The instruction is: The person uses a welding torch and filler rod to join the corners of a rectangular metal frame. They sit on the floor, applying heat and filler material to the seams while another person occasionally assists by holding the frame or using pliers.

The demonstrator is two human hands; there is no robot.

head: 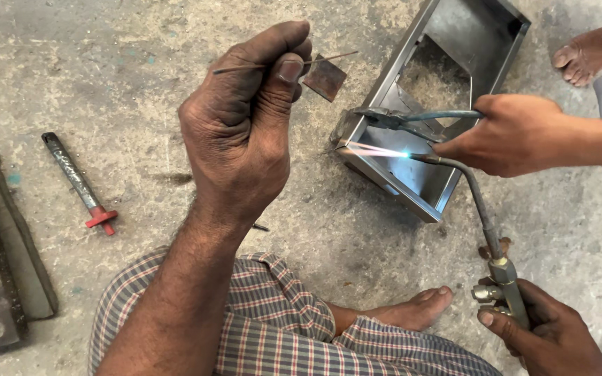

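My left hand [245, 125] is raised over the concrete floor and pinches a thin metal filler rod [329, 58] between thumb and fingers. My right hand [548, 334], at the lower right, grips the brass body of a gas torch [496, 257]. Its curved neck reaches up to a bright flame [377, 149] on the corner of an open sheet-metal box [426, 188]. Another person's hand [513, 134] holds blue-handled pliers [398, 118] clamped on that corner.
A small rusty metal plate [325, 78] lies beyond my left hand. A dark tool with a red end [81, 186] rests on the floor at left, beside metal angle pieces [8, 251]. My bare foot [412, 310] and the other person's foot [580, 59] are near the box.
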